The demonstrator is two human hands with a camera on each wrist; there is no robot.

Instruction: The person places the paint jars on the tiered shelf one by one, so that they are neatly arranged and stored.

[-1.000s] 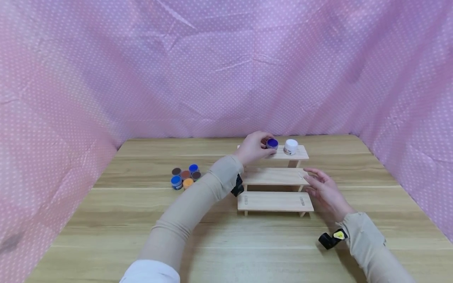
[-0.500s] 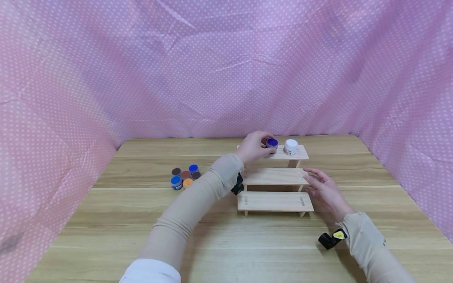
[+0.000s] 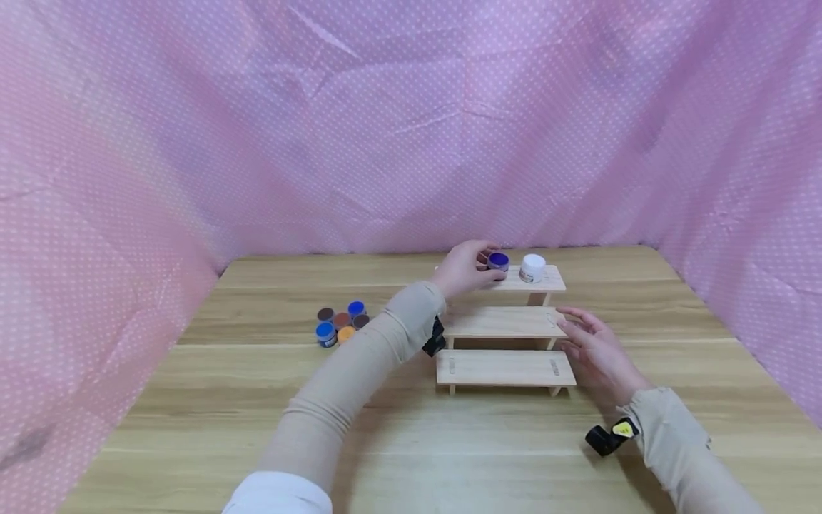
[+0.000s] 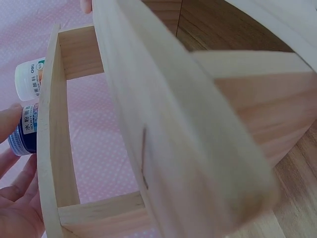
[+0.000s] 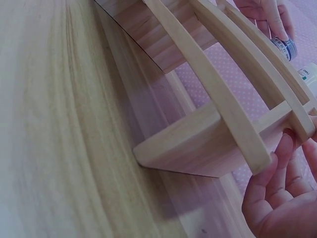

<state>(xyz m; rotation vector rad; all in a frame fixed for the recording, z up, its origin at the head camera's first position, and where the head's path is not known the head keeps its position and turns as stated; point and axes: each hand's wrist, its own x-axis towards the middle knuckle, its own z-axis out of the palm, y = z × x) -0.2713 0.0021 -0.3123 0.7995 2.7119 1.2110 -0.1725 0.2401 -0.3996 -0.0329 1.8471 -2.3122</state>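
On the top step of a three-tier wooden display stand (image 3: 507, 368), my left hand (image 3: 464, 270) pinches a small paint jar (image 3: 497, 263) with a dark purple-blue lid. Thumb and fingers sit on either side of that jar, its base right at the board in the left wrist view. A white paint jar (image 3: 532, 268) stands just right of it, apart from the hand. My right hand (image 3: 597, 351) holds the right end of the middle step, fingertips (image 5: 283, 148) at the board's edge in the right wrist view. The middle and bottom steps carry no jars.
Several paint jars (image 3: 326, 333) with blue, brown and orange lids cluster on the wood-grain table (image 3: 244, 400) left of the stand, partly hidden by the left forearm. A pink dotted cloth (image 3: 385, 143) hangs behind and at both sides.
The head view has shifted slightly, moving the whole scene a little to the right. Both hands keep their places on the jar and the stand.
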